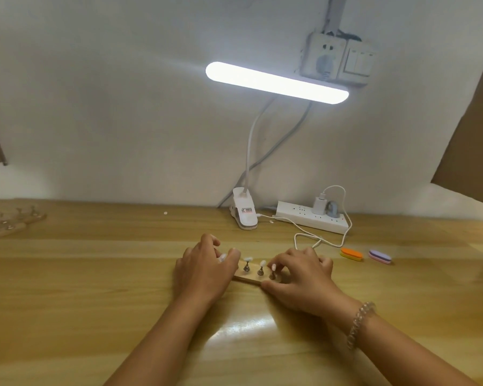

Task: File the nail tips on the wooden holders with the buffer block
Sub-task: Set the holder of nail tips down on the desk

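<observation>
**A:** Position of the wooden holder (248,277)?

**B:** Flat on the worktop (95,274), about centre. Its metal stands carry white nail tips (248,258), and three show between the hands.

**A:** Hands?

**B:** Both are on the holder. The left hand (204,270) curls round its left end. The right hand (301,277) curls over its right end, thumb against the near edge. There is a bead bracelet (360,321) on the right wrist.

**A:** Buffers?

**B:** Untouched, to the right of the right hand: an orange buffer block (352,254) and a purple buffer block (379,256), near each other but not touching.

**A:** Surface?

**B:** Pale wood grain, glossy, with lamp glare between the forearms. More holders (9,221) lie at the far left edge, blurred.

**A:** Room?

**B:** White wall (123,107) behind. The lamp clamp (244,213) rests at the back of the worktop, its gooseneck rising to a lit lamp bar (276,82). Beside the clamp lies a white power strip (313,217), with a charger plugged in and its cable looping forward. A wall socket (322,58) and a switch (359,61) sit above the bar. Brown cardboard (469,135) leans in at the right.
</observation>
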